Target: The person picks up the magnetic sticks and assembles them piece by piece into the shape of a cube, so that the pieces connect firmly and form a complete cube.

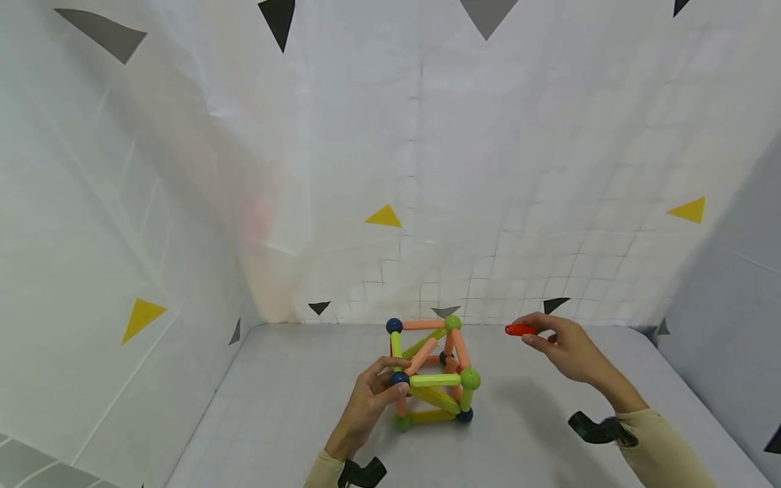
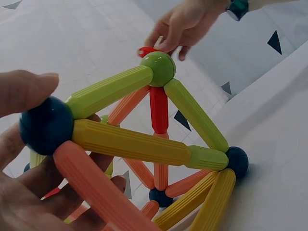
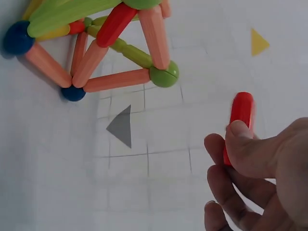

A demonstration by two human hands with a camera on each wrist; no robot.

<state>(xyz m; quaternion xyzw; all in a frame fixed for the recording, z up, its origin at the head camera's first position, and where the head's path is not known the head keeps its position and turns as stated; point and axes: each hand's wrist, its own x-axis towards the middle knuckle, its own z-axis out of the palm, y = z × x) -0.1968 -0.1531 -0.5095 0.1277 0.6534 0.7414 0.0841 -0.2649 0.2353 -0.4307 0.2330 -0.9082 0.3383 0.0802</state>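
white gridded sheets with scattered triangles wall off a pale table (image 1: pixel 549 434). on it, mid-table, stands a cube frame (image 1: pixel 432 371) of rods and balls. my left hand (image 1: pixel 366 407) steadies it, thumb and fingers curled about the blue ball (image 1: pixel 399 378) at its near upper corner. my right hand (image 1: pixel 567 349) is raised to the right, apart from the frame, pinching a red rod (image 1: pixel 520 330) between thumb and fingertips.

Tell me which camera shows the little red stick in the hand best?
The right wrist view: the red stick is big and close, pinched by the right hand. The head view shows it small. In the left wrist view only its tip peeks out behind a green ball.
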